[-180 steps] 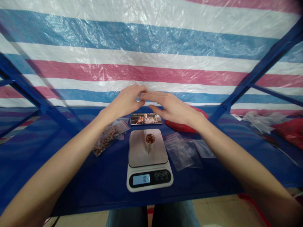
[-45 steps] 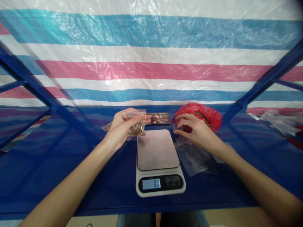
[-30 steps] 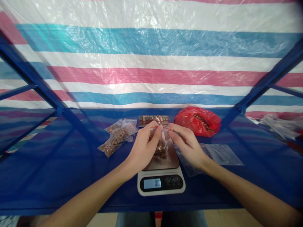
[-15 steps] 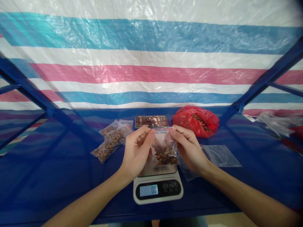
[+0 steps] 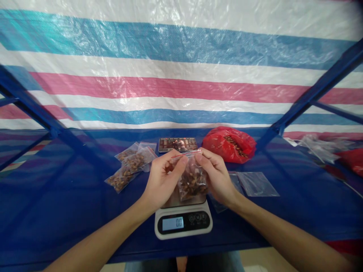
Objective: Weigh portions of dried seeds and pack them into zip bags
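Both hands hold up a clear zip bag (image 5: 193,183) with small brown pieces in its lower part. My left hand (image 5: 164,175) pinches the top edge at the left, thumb in front. At the right end of the red-lined seal, my right hand (image 5: 215,172) grips it the same way. Directly below is a kitchen scale (image 5: 183,223), white with a metal plate and a display reading 0.0. The bag hangs over the plate; contact between them is hard to make out. Some fingertips are hidden behind the plastic.
Several filled zip bags (image 5: 132,164) lie in a pile at left. A red plastic bag (image 5: 214,141) of brown pieces sits at back right, beside a picture-covered flat box (image 5: 177,145). Flat unfilled zip bags (image 5: 258,184) lie right. Blue frame bars (image 5: 300,98) slope at both sides.
My hands have drawn slightly closer together along the seal, and the bag's top edge now tilts up to the right. The whole view has shifted a little.
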